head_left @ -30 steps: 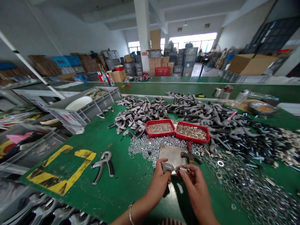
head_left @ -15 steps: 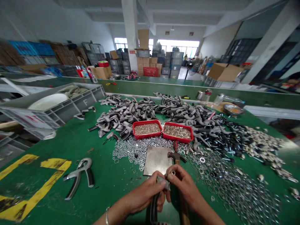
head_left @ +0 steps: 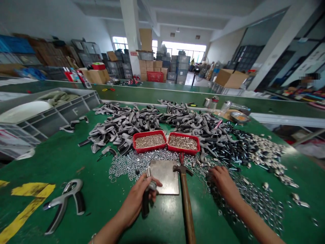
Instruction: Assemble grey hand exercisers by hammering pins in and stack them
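Note:
My left hand (head_left: pixel 138 198) is closed around a grey and black gripper handle (head_left: pixel 146 200) with a metal spring at its top, held upright just left of a flat metal plate (head_left: pixel 164 176). My right hand (head_left: pixel 222 181) reaches out to the right and rests on a spread of shiny metal rings (head_left: pixel 256 200); its fingertips are curled down among them, and what they hold is hidden. A hammer (head_left: pixel 186 200) with a wooden handle lies between my hands, its head by the plate.
Two red trays (head_left: pixel 149 141) (head_left: pixel 183 142) of small parts sit behind the plate. Heaps of grey handles (head_left: pixel 122 123) and dark parts (head_left: pixel 228 139) fill the green table. A finished hand grip (head_left: pixel 64 201) lies at left, a grey crate (head_left: pixel 50 115) beyond it.
My hands have come apart: the right one left the handle and moved right onto the rings, while the left keeps the handle. The view has swung rightward.

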### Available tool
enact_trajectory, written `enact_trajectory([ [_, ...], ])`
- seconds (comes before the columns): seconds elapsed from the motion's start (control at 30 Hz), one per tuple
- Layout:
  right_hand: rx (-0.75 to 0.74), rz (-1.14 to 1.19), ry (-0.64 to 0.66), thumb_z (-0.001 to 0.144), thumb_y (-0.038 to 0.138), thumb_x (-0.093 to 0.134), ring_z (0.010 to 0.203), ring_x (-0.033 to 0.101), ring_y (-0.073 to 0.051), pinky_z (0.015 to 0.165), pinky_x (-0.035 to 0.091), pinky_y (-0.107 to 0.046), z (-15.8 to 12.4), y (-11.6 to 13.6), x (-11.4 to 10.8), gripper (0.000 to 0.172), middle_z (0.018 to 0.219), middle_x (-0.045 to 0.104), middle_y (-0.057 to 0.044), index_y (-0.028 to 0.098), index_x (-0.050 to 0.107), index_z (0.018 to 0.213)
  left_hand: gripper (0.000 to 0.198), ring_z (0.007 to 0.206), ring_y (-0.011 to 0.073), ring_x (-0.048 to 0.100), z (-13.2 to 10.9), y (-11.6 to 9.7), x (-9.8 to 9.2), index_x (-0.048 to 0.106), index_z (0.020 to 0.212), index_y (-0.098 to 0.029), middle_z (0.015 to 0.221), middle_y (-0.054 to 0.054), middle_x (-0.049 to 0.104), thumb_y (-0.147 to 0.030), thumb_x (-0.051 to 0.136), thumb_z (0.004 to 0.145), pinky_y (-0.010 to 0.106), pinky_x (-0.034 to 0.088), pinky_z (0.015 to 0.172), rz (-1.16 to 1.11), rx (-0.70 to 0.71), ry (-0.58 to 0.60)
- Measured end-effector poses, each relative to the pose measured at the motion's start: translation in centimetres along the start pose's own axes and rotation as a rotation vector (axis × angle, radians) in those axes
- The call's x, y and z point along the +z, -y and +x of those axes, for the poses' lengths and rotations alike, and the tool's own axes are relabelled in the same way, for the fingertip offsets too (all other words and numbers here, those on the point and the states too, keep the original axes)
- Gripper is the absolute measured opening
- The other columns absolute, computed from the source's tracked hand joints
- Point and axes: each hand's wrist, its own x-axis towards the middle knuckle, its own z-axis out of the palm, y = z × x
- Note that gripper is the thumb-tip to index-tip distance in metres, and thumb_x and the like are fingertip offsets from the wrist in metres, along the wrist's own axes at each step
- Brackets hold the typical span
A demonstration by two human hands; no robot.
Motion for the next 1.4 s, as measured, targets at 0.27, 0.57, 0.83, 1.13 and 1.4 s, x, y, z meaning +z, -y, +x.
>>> enact_trajectory([
  [0.27, -0.086, -0.051, 0.029, 0.091, 0.023, 0.046, 0.075, 0.052, -0.027, 0.071, 0.043, -0.041, 1.4, -3.6, -0.1, 0.025, 0.076, 0.062, -0.010, 0.023, 0.064, 0.073, 0.034, 0.050, 0.0094, 0.047, 3.4, -1.1, 1.0, 0.061, 0.089, -0.017, 0.063, -0.001, 0.059, -0.051, 0.060, 0.087, 0.019, 0.038, 0.050, 0.300, 0.150, -0.140],
  [0.57, 0.374, 1.310, 0.114, 0.087, 0.047, 0.064, 0.087, 0.068, -0.023, 0.080, 0.056, -0.040, 1.7, 13.0, 0.0, 0.036, 0.099, 0.069, -0.007, 0.021, 0.064, 0.113, 0.036, 0.091, 0.0216, 0.059, 3.3, 0.5, 2.4, 0.064, 0.101, -0.018, 0.098, 0.009, 0.065, -0.047, 0.042, 0.099, 0.033, 0.047, 0.085, 0.535, 0.376, -0.067],
  [0.83, 0.486, 1.805, 0.377, 0.084, 0.045, 0.072, 0.055, 0.057, -0.011, 0.055, 0.051, -0.025, 2.2, 16.9, 4.4, 0.031, 0.067, 0.063, 0.001, 0.016, 0.066, 0.090, 0.026, 0.114, 0.0271, 0.053, 1.0, 1.1, 2.1, 0.060, 0.102, -0.021, 0.106, 0.010, 0.063, -0.044, 0.057, 0.090, 0.036, 0.037, 0.103, 0.413, 0.334, -0.286],
  [1.13, 0.174, 1.227, 0.099, 0.087, 0.037, 0.068, 0.079, 0.068, -0.021, 0.076, 0.055, -0.036, 1.3, 16.8, 3.0, 0.020, 0.090, 0.071, -0.004, 0.023, 0.071, 0.100, 0.034, 0.118, 0.0268, 0.052, 1.2, 1.2, 2.6, 0.053, 0.115, -0.017, 0.119, 0.016, 0.058, -0.044, 0.043, 0.097, 0.041, 0.033, 0.108, 0.539, 0.303, -0.269],
  [1.4, -0.200, 0.634, -0.005, 0.095, 0.025, 0.052, 0.088, 0.068, -0.024, 0.080, 0.056, -0.037, 0.3, 15.9, 3.5, 0.041, 0.099, 0.073, -0.007, 0.030, 0.058, 0.135, 0.029, 0.095, 0.0274, 0.061, 1.8, 0.7, 1.8, 0.058, 0.096, -0.021, 0.096, 0.010, 0.066, -0.049, 0.052, 0.089, 0.039, 0.046, 0.090, 0.549, 0.239, -0.244],
])
